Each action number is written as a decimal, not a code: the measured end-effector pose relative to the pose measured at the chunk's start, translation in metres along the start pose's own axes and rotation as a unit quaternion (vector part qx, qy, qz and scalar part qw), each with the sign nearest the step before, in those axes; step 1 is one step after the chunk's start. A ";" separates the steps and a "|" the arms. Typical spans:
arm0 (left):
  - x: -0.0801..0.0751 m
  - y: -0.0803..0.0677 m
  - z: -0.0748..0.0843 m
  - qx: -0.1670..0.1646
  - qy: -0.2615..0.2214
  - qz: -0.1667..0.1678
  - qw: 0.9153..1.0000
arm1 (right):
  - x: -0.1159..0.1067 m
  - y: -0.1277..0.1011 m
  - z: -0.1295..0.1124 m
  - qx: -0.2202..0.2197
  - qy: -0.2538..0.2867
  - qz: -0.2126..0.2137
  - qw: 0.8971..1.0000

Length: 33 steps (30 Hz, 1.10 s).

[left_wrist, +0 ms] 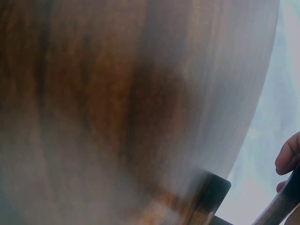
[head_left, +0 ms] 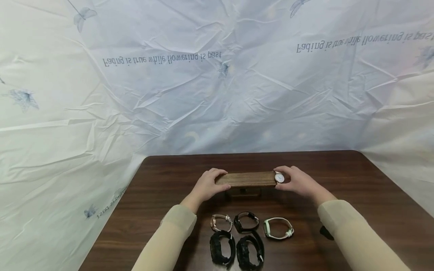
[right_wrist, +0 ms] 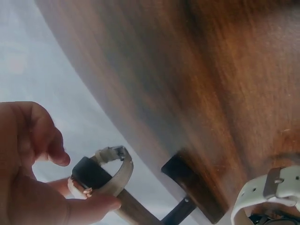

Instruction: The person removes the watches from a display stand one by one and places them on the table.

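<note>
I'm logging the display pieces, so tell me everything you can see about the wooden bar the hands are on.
The wooden bar is a long, flat piece with brown grain, lying level across a dark stand on the table. The left hand grips its left end. At its right end a pale-strapped watch with a white dial is looped around it, held there by the right hand.

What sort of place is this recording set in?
Probably a makeshift recording booth, not a shop: crumpled white printed sheeting walls off a dark wooden table holding a wooden watch stand and loose wristwatches.
</note>
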State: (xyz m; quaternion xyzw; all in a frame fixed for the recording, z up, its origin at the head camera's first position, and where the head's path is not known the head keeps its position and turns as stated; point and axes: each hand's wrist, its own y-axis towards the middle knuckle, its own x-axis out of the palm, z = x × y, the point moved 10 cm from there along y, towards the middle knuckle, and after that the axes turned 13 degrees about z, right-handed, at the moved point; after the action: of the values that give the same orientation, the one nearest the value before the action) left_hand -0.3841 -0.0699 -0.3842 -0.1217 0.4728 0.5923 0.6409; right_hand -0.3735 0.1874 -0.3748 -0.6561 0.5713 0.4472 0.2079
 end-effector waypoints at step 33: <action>0.001 0.002 -0.003 -0.001 0.005 -0.002 1.000 | 0.045 -0.007 0.020 0.140 0.522 -0.043 0.840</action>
State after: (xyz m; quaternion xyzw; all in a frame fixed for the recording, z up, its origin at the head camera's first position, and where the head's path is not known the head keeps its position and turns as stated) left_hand -0.3875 -0.0710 -0.3858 -0.1259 0.4752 0.5908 0.6397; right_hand -0.3760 0.1793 -0.4239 -0.7802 0.6230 -0.0557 -0.0119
